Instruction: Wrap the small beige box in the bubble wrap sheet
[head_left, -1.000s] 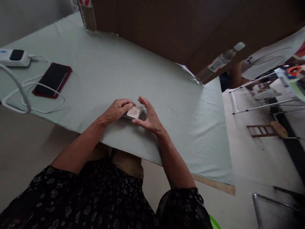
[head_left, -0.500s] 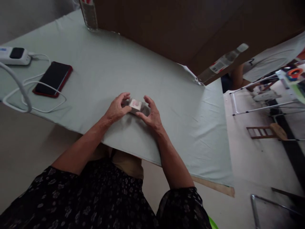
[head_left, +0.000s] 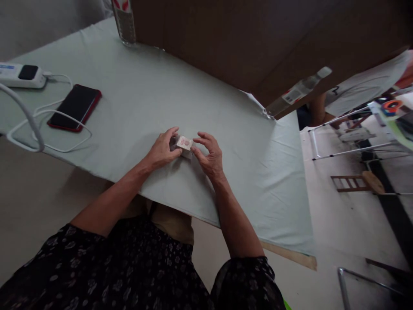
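Observation:
A small white box-like block with reddish print on top [head_left: 185, 143], possibly a deck of cards, sits on the pale green tablecloth [head_left: 155, 94] between my hands. Around its left end curls my left hand [head_left: 164, 148], the thumb along the near side and the fingers toward the far side. My right hand [head_left: 209, 155] is at the block's right end, thumb and fingers parted and bent. Its thumb and index tips come up against the right edge, or very close to it; I cannot tell which.
To the left lie a dark phone with a red edge [head_left: 75, 107], a white cable [head_left: 64, 150] and a white power strip [head_left: 24, 76]. A large brown board [head_left: 209, 38] stands along the back, with clear bottles [head_left: 126, 28] [head_left: 298, 91] beside it. Beyond the table's right side are a metal rack [head_left: 318, 144] and a person's arm [head_left: 318, 110].
The block has shifted slightly right and turned a little. My left hand has moved right with it. My right thumb has drawn back from the near side toward the right edge.

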Motion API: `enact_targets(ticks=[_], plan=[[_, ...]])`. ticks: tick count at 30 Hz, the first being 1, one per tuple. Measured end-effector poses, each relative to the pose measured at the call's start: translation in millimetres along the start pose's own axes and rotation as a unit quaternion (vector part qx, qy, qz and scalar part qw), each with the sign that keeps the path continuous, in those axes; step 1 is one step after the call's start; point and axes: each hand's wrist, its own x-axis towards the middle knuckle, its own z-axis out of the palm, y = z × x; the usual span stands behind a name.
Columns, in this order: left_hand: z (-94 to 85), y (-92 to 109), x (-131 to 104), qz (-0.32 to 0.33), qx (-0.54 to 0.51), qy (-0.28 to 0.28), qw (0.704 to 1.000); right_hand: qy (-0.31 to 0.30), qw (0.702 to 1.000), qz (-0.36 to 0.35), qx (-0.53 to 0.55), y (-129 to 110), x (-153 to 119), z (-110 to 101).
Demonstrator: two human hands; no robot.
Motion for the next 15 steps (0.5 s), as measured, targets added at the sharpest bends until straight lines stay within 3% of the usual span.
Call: enact_targets(ticks=[10,15], plan=[[4.8,-4,2,0.018,0.016,0.004,1.0,-0.097,0.987,-0.048,-0.115,-9,25,-4],[5.2,-4,2,0.024,0.02,0.007,0.999,-0.125,0.97,-0.113,-0.173,-20,36,-4]])
